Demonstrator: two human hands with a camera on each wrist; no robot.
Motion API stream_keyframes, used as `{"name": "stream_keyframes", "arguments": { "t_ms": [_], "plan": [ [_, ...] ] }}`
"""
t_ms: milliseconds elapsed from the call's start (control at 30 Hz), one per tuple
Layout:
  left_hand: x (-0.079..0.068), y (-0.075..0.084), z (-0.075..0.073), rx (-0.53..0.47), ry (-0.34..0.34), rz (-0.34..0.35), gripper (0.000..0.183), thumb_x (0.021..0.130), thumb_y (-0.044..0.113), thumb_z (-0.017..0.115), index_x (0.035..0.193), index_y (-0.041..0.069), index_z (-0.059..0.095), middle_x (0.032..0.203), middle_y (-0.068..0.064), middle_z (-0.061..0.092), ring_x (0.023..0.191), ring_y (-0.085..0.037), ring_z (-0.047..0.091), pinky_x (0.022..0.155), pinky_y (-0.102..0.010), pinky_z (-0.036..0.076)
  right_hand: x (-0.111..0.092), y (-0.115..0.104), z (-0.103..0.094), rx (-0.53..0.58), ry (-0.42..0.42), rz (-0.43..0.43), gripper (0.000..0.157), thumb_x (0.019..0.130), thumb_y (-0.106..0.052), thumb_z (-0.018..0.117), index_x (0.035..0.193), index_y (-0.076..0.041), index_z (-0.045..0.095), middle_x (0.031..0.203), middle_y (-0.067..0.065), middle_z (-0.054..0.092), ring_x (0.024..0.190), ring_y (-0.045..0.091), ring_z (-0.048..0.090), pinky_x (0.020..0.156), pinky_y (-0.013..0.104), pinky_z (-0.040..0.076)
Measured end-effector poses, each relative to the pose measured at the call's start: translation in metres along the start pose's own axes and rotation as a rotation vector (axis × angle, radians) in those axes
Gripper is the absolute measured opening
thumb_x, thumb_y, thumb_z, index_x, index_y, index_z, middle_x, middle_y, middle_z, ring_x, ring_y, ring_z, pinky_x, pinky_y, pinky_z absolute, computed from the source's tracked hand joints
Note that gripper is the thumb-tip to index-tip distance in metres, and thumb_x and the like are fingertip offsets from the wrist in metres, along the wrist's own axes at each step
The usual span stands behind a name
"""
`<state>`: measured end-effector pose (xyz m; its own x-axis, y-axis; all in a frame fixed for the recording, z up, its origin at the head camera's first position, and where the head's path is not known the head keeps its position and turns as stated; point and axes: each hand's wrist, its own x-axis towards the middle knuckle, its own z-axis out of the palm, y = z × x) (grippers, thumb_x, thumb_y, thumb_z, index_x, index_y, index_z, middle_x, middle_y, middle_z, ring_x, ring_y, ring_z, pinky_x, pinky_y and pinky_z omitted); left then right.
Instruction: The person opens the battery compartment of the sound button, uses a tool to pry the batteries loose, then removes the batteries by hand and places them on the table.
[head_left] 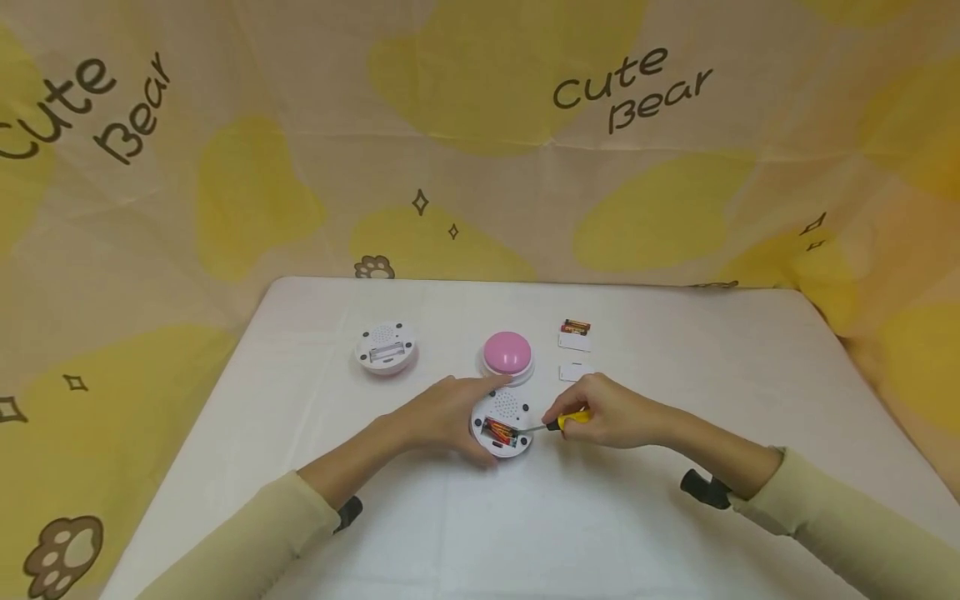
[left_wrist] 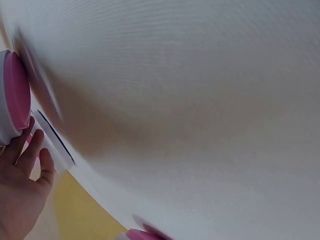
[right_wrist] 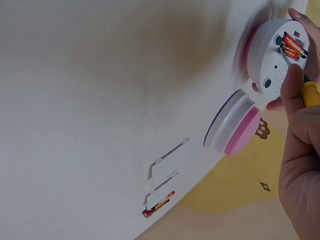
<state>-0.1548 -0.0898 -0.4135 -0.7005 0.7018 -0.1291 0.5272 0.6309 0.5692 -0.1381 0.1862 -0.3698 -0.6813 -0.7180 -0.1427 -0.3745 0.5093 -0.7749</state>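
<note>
An upturned round white push-button device (head_left: 486, 407) shows its underside with an uncovered battery compartment. Red and black batteries (head_left: 498, 431) sit in that compartment; in the right wrist view these batteries (right_wrist: 292, 46) look tilted. My left hand (head_left: 444, 417) grips the device by its left side, thumb at the near edge and fingers at the far edge. My right hand (head_left: 617, 414) holds a screwdriver (head_left: 574, 420) by its yellow and black handle. The metal tip reaches the right end of the compartment, by the batteries. In the left wrist view, the left hand's fingers (left_wrist: 32, 150) are beside the device's pink side (left_wrist: 19, 92).
Right behind the held device stands a pink-topped button (head_left: 507, 353). Another upturned device (head_left: 386, 348), its battery slot uncovered, lies at the left. Two white battery covers (head_left: 574, 342) (head_left: 573, 372) and loose batteries (head_left: 576, 327) lie at the back right. A printed cloth (head_left: 480, 167) hangs behind the table.
</note>
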Motion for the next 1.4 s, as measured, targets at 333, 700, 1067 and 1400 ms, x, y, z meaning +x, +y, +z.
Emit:
{"name": "stream_keyframes", "arguments": {
  "t_ms": [333, 700, 1067, 1400],
  "plan": [
    [0.004, 0.004, 0.005, -0.048, -0.039, -0.045, 0.1, 0.063, 0.05, 0.091, 0.143, 0.02, 0.04, 0.125, 0.008, 0.057, 0.108, -0.009, 0.054, 0.093, -0.032, 0.047, -0.001, -0.002, -0.001, -0.018, -0.011, 0.011, 0.022, 0.088, -0.002, 0.064, 0.105, -0.005, 0.077, 0.102, 0.002, 0.075, 0.092, 0.013, 0.065, 0.085, 0.027, 0.053],
    [0.007, 0.005, 0.008, -0.059, -0.042, -0.04, 0.1, 0.062, 0.05, 0.092, 0.141, 0.021, 0.039, 0.119, 0.009, 0.058, 0.103, -0.009, 0.055, 0.089, -0.03, 0.048, -0.001, 0.003, 0.001, -0.019, 0.01, 0.009, 0.022, 0.087, -0.001, 0.064, 0.102, -0.007, 0.078, 0.101, -0.001, 0.074, 0.091, 0.014, 0.064, 0.087, 0.03, 0.052],
    [0.006, 0.004, 0.01, -0.058, -0.041, -0.011, 0.093, 0.067, 0.045, 0.09, 0.145, 0.02, 0.045, 0.131, 0.008, 0.056, 0.113, -0.01, 0.053, 0.097, -0.036, 0.046, 0.001, 0.008, 0.002, -0.015, 0.039, 0.002, 0.021, 0.086, -0.001, 0.063, 0.099, -0.007, 0.078, 0.096, -0.001, 0.075, 0.087, 0.015, 0.062, 0.084, 0.031, 0.052],
    [0.007, 0.004, 0.011, -0.102, -0.039, -0.022, 0.091, 0.067, 0.043, 0.09, 0.143, 0.018, 0.045, 0.124, 0.008, 0.057, 0.107, -0.009, 0.053, 0.093, -0.032, 0.047, -0.001, 0.014, 0.006, 0.01, 0.062, 0.004, 0.02, 0.086, -0.001, 0.063, 0.099, -0.007, 0.077, 0.096, -0.002, 0.074, 0.09, 0.016, 0.062, 0.089, 0.036, 0.051]
  ]
}}
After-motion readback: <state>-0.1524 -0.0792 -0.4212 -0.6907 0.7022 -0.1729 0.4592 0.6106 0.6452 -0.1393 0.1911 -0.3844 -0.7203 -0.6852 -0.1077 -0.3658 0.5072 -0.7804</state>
